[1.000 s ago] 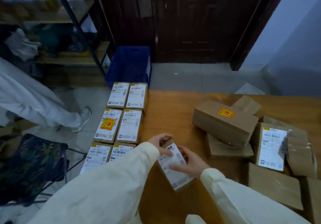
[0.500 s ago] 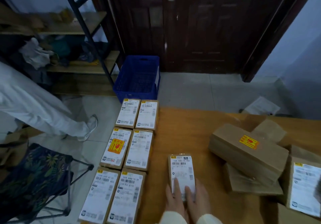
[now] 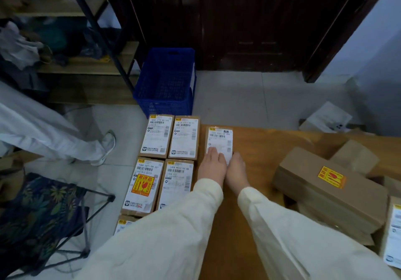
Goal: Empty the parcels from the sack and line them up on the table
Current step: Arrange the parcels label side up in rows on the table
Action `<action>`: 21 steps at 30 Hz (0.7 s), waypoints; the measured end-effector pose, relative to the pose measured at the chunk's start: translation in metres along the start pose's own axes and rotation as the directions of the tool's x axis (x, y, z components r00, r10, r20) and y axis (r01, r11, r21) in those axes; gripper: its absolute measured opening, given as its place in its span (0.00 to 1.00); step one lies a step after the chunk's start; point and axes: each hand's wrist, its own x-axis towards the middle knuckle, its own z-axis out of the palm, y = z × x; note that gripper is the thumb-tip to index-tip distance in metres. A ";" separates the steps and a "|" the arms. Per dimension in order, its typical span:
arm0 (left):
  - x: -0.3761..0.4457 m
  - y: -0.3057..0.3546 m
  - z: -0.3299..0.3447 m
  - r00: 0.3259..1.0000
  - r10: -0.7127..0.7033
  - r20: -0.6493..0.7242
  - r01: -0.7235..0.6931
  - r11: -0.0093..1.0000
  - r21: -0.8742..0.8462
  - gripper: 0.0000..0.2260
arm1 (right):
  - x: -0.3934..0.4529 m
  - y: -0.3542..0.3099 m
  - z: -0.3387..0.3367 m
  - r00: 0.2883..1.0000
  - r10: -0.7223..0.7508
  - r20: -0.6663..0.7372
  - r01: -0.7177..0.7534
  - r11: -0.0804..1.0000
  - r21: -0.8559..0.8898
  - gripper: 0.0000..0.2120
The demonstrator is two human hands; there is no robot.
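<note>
Your left hand (image 3: 211, 166) lies flat on the near end of the small labelled parcel (image 3: 219, 143), fingers straight and pressed together on its label. Your right hand (image 3: 236, 168) sits at the parcel's near right corner; its fingers look straight and close together, but you cannot tell whether the tips touch the box or the wooden table (image 3: 260, 149).

The parcel sits at 12 o'clock from your hands, at the table's far edge, just beside the top-row parcel (image 3: 184, 137) at its 9 o'clock, with a narrow gap between them.

The main risk is overshoot. The far end of the parcel already lies at the table's far edge, so any further push toward 12 o'clock likely tips it onto the floor. Pressing only on the near end also lets the box swing, which would skew the new column against the two finished ones.

The fragile-stickered parcel (image 3: 145, 184) lies at your left sleeve's 9 o'clock; a careless draw-back could drag it out of line. At 3 o'clock, the unsorted heap with the long carton (image 3: 325, 195) leans loosely and may slide if your right elbow catches it.
</note>
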 end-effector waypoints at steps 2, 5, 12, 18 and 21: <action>0.006 -0.003 -0.003 1.000 0.000 -0.019 -0.001 0.999 -0.036 0.18 | 0.003 -0.008 0.000 1.000 -0.011 0.003 0.011 1.000 0.002 0.13; 0.012 -0.007 -0.003 0.999 -0.001 -0.037 0.000 0.999 -0.039 0.18 | 0.005 -0.018 -0.001 1.000 0.014 0.010 -0.014 1.000 0.024 0.15; 0.021 -0.014 -0.010 0.997 -0.032 -0.071 0.028 0.998 -0.052 0.17 | 0.012 -0.029 0.003 1.000 0.014 0.007 -0.014 1.000 0.000 0.15; 0.023 -0.015 -0.015 0.996 -0.019 -0.091 0.015 0.999 -0.050 0.16 | 0.014 -0.032 0.002 1.000 0.014 0.015 -0.014 1.000 0.025 0.14; 0.024 -0.014 -0.012 0.996 -0.014 -0.092 0.010 0.999 -0.043 0.17 | 0.012 -0.033 0.000 1.000 0.017 0.006 -0.017 1.000 0.014 0.15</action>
